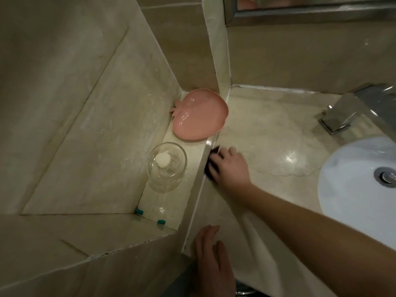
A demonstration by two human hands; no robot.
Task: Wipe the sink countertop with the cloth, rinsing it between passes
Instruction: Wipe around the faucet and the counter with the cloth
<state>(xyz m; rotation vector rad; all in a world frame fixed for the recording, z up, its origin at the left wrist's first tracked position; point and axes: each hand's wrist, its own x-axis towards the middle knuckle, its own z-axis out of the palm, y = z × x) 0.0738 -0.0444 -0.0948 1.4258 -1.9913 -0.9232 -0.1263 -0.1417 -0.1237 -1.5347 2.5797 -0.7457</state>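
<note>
R arm comes in from lower right of frame, forearm stretched diagonally up-left across the countertop (278,129). Right hand (230,166) sits palm-down at frame centre, fingers bent over a dark cloth (211,163), holding it pressed against the countertop where it meets the raised ledge (171,200). Hand is motion-blurred, so exact finger layout can't be told. Cloth mostly covered by the hand, only its dark left edge shows, touching the ledge's edge. Left hand (211,262) at bottom centre, fingers straight and together, flat on the countertop's front-left corner, holding nothing. Wet sheen on the countertop right of the R hand. White sink basin (347,189) at right edge w/ metal drain (385,176); chrome faucet (351,110) at upper right, beside the basin. On the ledge left of centre: pink fruit-shaped dish (200,115) in the corner, glass bowl (166,166) below it in frame w/ a white round item (162,160) inside. Two small teal pieces (139,211) at the ledge's lower end. Mirror frame (300,13) along the top. No readable brands, labels or text anywhere.
</note>
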